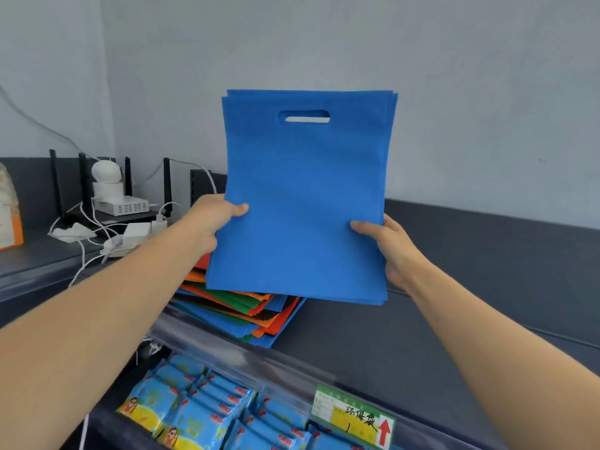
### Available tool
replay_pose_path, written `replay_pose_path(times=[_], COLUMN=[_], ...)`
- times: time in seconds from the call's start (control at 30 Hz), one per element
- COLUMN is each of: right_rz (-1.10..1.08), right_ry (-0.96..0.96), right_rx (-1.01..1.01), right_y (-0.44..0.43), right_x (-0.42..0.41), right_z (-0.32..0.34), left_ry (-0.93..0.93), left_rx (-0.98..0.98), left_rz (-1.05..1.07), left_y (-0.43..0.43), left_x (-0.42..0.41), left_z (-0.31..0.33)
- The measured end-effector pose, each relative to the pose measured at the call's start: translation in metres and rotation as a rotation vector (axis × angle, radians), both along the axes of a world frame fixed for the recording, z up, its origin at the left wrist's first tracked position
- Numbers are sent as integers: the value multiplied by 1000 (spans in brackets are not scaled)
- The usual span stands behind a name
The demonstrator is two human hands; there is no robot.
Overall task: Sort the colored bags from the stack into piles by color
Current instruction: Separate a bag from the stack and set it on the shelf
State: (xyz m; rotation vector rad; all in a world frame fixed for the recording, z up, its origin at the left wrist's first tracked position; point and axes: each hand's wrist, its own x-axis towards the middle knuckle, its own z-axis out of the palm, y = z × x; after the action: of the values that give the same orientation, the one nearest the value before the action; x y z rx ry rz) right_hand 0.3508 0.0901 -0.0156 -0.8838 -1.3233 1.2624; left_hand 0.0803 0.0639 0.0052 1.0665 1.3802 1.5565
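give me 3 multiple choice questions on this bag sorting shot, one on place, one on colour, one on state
1. Where does the mixed stack lie?
A) on the dark shelf, below the held bags
B) on the floor
C) inside a box

2. What colour are the held bags?
A) orange
B) blue
C) green

3. How are the held bags carried?
A) lying flat, untouched
B) hanging from a hook
C) upright, gripped by the left hand and the right hand

Answers:
1. A, the stack rests on the shelf under the bags' lower edge.
2. B, the front face is plain blue.
3. C, a thumb pinches each side edge.
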Motion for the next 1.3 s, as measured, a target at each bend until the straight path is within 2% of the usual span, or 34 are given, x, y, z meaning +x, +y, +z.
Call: replay_pose_path(times=[0.1, 0.17, 0.23, 0.3, 0.4, 0.63, 0.8, 0.9, 1.0, 1.1, 1.3], right_rz=[-182, -307, -344, -358, -442, -596, -603, -681, -729, -812, -903], right_ry=[-28, -66, -97, -127, -237, -222, -176, -280, -398, -442, -485], right_rx=[18, 97, 131, 125, 107, 144, -4, -104, -117, -90, -104], right_y=[2, 3, 1, 0, -2, -29, -61, -80, -99, -117, -154], right_x=[15, 24, 32, 40, 53, 88, 120, 141, 158, 180, 240], right_z=[-1, -2, -2, -3, -4, -15, -28, -37, -41, -41, -41], left_ry=[-21, -73, -47, 41, 76, 253, 235, 209, 200, 195, 299], left_rx=[75, 96, 144, 272, 377, 292, 345, 335, 314, 226, 48], left_rz=[-177, -217, -130, -23, -27, -128, -136, -196, -256, -319, -549], left_y=[1, 1, 4, 9, 13, 21, 10, 2, -8, -17, -38], left_x=[24, 39, 54, 69, 83, 118, 151, 169, 188, 211, 267], left_z=[3, 3, 2, 0, -4, -17, -26, -32, -36, -36, -36])
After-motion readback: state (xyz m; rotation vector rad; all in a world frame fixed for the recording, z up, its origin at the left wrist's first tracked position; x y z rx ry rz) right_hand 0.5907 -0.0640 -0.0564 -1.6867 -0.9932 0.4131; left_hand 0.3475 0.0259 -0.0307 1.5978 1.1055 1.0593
